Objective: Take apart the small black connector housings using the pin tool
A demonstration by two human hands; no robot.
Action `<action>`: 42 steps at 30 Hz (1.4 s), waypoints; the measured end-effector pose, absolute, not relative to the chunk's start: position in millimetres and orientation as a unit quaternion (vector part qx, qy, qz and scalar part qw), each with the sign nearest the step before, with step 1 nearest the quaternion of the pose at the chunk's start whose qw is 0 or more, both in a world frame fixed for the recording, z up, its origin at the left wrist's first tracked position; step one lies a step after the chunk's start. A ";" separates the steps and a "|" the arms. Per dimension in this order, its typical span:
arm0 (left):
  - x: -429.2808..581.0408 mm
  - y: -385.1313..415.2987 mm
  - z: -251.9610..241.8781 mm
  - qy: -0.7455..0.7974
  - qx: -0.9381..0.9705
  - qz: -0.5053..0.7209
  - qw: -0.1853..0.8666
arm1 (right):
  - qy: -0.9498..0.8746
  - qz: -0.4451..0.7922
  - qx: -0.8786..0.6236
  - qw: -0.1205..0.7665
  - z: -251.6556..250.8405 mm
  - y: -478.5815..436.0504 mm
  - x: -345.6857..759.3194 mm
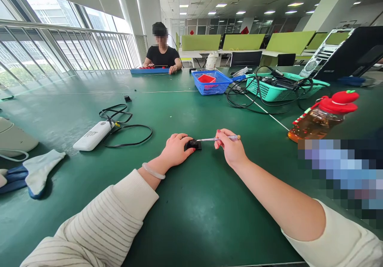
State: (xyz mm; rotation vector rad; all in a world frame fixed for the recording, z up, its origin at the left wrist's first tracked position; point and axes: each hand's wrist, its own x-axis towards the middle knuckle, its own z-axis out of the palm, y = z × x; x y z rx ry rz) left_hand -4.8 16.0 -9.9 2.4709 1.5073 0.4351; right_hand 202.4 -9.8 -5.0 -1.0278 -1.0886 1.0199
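One screwdriver (207, 140); one black part (195, 144)

- Left sleeve (98, 219): cream with thin dark stripes, loose and creased.
- Cuff (136, 195): a wide, plain cream band ending short of the wrist.
- Bangle (153, 173): smooth, rounded, milky white, around the left wrist.
- Right sleeve (338, 231): also cream, plain toward its edge near the elbow, faint stripes beyond.
- Nails (193, 150): red, on left hand (175, 149) and right hand (229, 146).

Screwdriver shaft (206, 140): shiny metal; handle (235, 138): glossy plastic. Black block (194, 144): plastic. Tabletop (191, 207): smooth, faintly glossy.
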 end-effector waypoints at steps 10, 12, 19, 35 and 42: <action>-5.3 15.7 -10.4 0.510 0.839 0.154 0.109 | -0.463 0.431 -0.456 0.626 -5.5 -5.4 203.7; -5.3 15.6 -10.1 0.510 0.839 0.154 0.110 | -0.452 0.429 -0.461 0.631 -6.7 -4.3 204.7; -5.4 14.6 -7.6 0.509 0.840 0.148 0.116 | -0.410 0.430 -0.472 0.652 -11.9 -2.3 205.8; -5.5 15.7 -9.6 0.509 0.839 0.153 0.113 | -0.432 0.419 -0.482 0.636 -12.4 -1.0 207.9; -5.7 16.0 -9.7 0.509 0.840 0.153 0.112 | -0.447 0.403 -0.473 0.643 -10.2 -0.3 207.9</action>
